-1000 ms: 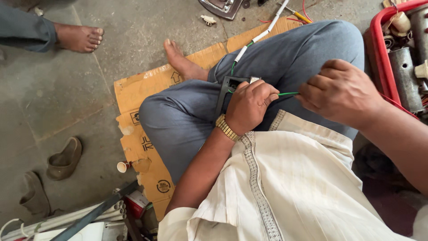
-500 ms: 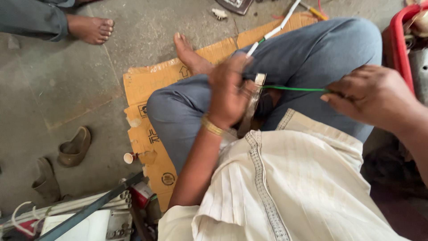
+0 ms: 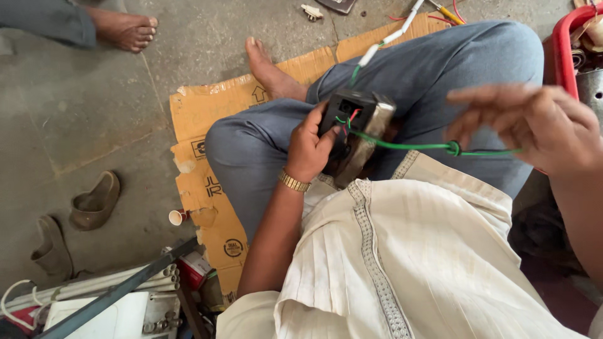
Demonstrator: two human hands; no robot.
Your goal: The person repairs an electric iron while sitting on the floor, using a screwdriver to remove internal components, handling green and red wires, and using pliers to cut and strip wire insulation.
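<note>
My left hand [image 3: 309, 145] grips a small black electrical box [image 3: 355, 123] with a metal side, held over my lap. Red and green wires come out of its open face. A green wire [image 3: 408, 145] runs taut from the box to my right hand [image 3: 534, 129], which pulls it out to the right. The wire has a small knot or loop [image 3: 453, 149] near that hand's fingers. A white cable [image 3: 388, 39] leads from the box's far side across my knee toward the floor.
I sit cross-legged on flattened cardboard [image 3: 207, 163] on a concrete floor. Another person's bare foot [image 3: 129, 30] is at top left. Two sandals [image 3: 94, 201] lie at left. White pipes [image 3: 113, 282] and clutter are at bottom left; a red crate [image 3: 565, 44] with parts at right.
The box has turned in my left hand so its open face shows. My right hand has drawn the green wire farther right, and a knot now shows in it.
</note>
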